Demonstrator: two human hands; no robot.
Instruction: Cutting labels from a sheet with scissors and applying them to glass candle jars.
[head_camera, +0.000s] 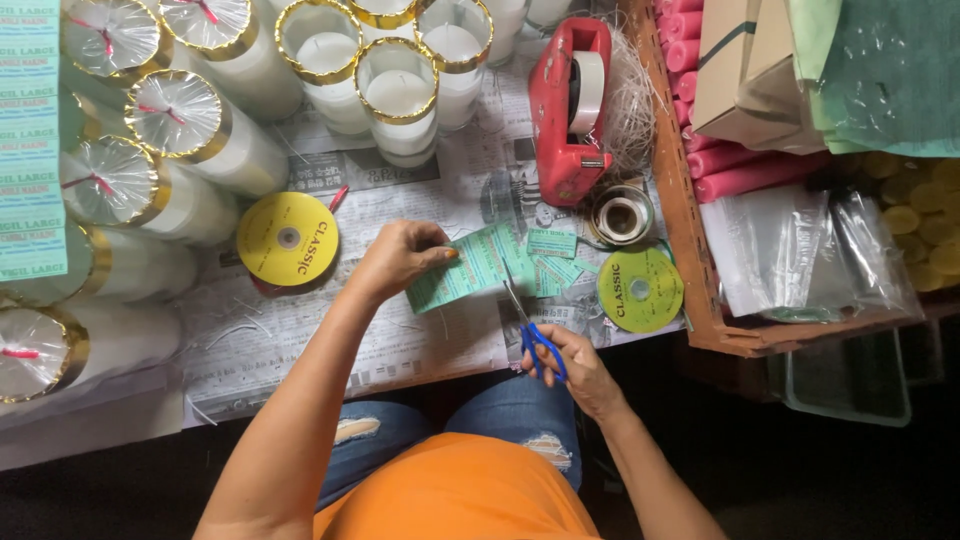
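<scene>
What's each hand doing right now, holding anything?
Left hand: closed, pinching the green label sheet.
Right hand: closed on the blue-handled scissors, blades at the sheet.

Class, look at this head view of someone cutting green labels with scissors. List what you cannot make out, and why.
- Scissors blades: thin and partly over the label sheet, so how far they are open is unclear.
- Right hand fingers: curled through the blue handles.
- Left hand fingertips: tucked under the sheet.
- Tape roll: too small to tell its kind.
- Candles: cut off at the top and left edges.
</scene>
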